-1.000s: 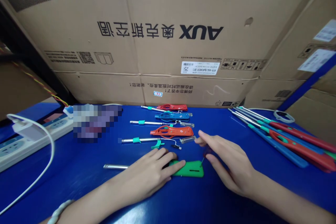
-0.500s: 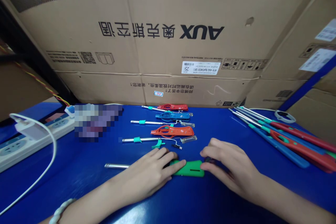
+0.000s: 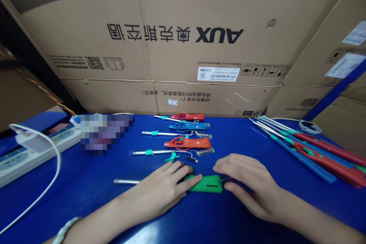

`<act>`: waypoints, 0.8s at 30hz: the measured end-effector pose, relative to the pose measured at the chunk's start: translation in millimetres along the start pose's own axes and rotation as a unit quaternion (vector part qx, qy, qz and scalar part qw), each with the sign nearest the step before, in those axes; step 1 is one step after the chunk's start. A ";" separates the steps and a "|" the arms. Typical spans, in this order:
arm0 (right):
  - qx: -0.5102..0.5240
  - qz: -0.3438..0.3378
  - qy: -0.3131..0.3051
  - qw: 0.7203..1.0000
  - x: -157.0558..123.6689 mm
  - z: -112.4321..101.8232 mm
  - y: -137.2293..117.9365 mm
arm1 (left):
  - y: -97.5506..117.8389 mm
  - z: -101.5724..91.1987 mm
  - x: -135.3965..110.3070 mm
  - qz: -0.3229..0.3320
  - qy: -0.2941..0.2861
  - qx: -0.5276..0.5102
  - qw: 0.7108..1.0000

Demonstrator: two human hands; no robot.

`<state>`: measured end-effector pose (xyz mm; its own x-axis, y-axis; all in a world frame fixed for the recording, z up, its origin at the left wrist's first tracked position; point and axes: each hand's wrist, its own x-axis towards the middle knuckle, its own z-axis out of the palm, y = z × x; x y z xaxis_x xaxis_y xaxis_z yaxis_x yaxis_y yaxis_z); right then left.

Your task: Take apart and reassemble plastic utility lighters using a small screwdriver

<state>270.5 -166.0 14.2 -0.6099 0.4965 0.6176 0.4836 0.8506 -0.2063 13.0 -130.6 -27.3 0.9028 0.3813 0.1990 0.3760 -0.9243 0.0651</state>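
My left hand [image 3: 168, 187] presses a green lighter handle [image 3: 210, 184] flat on the blue table, its fingers closed over the near part. A metal lighter tube [image 3: 126, 181] sticks out to the left from beneath that hand. My right hand [image 3: 248, 183] curls around what looks like a small dark screwdriver [image 3: 227, 179], its thin tip at the right end of the green handle. Most of this tool is hidden by the fingers. Just beyond lie a teal trigger piece [image 3: 171, 157] and a black igniter [image 3: 192, 159] with a white wire.
Opened red [image 3: 190, 116], blue [image 3: 190, 126] and orange lighter shells [image 3: 190, 143] lie in rows with tubes and clear fuel tanks [image 3: 205, 152]. Several whole lighters [image 3: 323, 156] are piled right. A power strip [image 3: 40, 145] and white cable stand left; a cardboard box [image 3: 171, 57] walls the back.
My right hand has shifted slightly, its fingers spreading a little around the dark tool, and the tip now shows at the handle's end. My left hand and the green handle stay put.
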 end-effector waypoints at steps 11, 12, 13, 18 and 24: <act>-0.010 0.025 -0.003 1.000 -5.7 3.5 5.7 | 0.4 -0.8 -0.3 -0.003 -0.019 0.000 1.000; -0.013 0.027 -0.005 1.000 -5.9 3.7 5.9 | 0.4 -1.0 0.0 -0.003 -0.021 0.000 1.000; -0.014 0.029 -0.007 0.999 -5.8 3.7 5.9 | 0.5 -1.0 0.3 -0.003 -0.023 0.001 1.000; -0.009 0.038 -0.012 0.999 -2.3 2.0 4.3 | 0.6 -1.1 0.8 -0.006 -0.039 0.002 0.999; -0.016 0.041 -0.017 0.999 0.7 0.6 2.6 | -0.4 0.0 1.1 -0.001 -0.024 -0.002 1.000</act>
<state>271.0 -163.4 13.7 -0.5875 0.5707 0.5737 0.5527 0.8008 -0.2307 13.8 -129.8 -27.1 0.9109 0.3835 0.1523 0.3772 -0.9235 0.0696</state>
